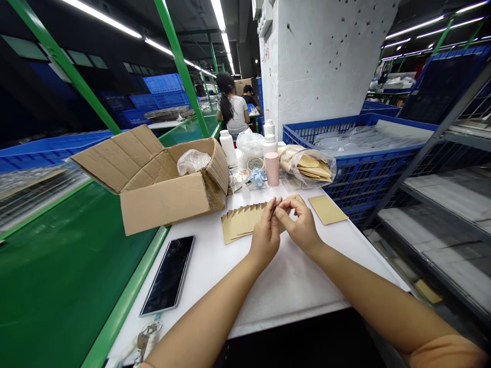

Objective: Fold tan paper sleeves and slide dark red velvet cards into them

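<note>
My left hand [265, 232] and my right hand [299, 223] meet above the white table [276, 286], fingertips pinched together on something too small to make out. Just under and behind them lies a fanned row of several tan paper envelopes [241, 221]. A single tan envelope [327, 209] lies flat to the right of my right hand. Behind it a clear plastic bag of more tan envelopes [309, 164] rests on the table.
An open cardboard box [164, 179] with a plastic bag inside stands at the left. A black phone [169, 273] and keys [144, 340] lie near the front left. A pink cup [272, 168], white bottles [228, 147] and a blue crate [360, 153] are behind. Other people sit far back.
</note>
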Motion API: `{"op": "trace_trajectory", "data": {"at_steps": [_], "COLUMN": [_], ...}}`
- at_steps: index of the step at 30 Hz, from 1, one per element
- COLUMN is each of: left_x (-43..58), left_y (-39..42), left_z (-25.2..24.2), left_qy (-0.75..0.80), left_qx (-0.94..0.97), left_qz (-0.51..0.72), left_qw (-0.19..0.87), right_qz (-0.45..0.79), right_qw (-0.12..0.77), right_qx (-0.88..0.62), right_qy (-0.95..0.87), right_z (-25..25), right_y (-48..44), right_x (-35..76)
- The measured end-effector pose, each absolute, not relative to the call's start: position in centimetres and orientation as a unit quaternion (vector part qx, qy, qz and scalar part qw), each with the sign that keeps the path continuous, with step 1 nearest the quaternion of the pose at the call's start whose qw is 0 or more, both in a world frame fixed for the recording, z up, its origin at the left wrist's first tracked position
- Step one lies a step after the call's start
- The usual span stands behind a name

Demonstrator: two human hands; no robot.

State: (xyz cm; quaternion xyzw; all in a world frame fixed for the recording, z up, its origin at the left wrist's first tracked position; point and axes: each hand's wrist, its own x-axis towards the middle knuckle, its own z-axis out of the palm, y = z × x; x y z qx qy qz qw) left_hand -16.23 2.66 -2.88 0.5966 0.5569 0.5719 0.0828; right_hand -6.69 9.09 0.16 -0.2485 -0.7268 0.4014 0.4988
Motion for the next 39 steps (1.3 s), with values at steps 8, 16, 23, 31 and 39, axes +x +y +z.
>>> {"op": "trace_trajectory", "data": {"at_steps": [8, 16, 23, 31, 39], "left_x": [-16.0, -16.3, -16.4, -16.8, -17.1], "left_y": [2.7, 2.9, 2.8, 2.6, 2.8], "left_z": [-2.4, -2.4, -1.9, -1.5, -1.5], "left_qy": [0.531, 0.506, 0.486, 0.491, 0.542], "left_qx": [0.532, 0.492, 0.498, 0.503, 0.418], "left_qz": [0.632, 0.658, 0.657, 0.656, 0.656], "left_qw": [0.186, 0.261, 0.291, 0.276, 0.318], "right_qz": [0.367, 0.328, 0.312, 0.296, 0.458], "right_qw": [0.492, 0.475, 0.473, 0.512, 0.474], "right_qx": [-0.278, -0.298, -0.304, -0.311, -0.254], "right_qy": [-0.739, -0.760, -0.766, -0.744, -0.708], "right_z": [-0.4, -0.4, -0.4, -0.2, -0.8], "right_y": [9.6, 10.0, 10.1, 10.2, 10.7], "right_x": [-7.2, -7.2, -7.2, -7.1, -7.2]}}
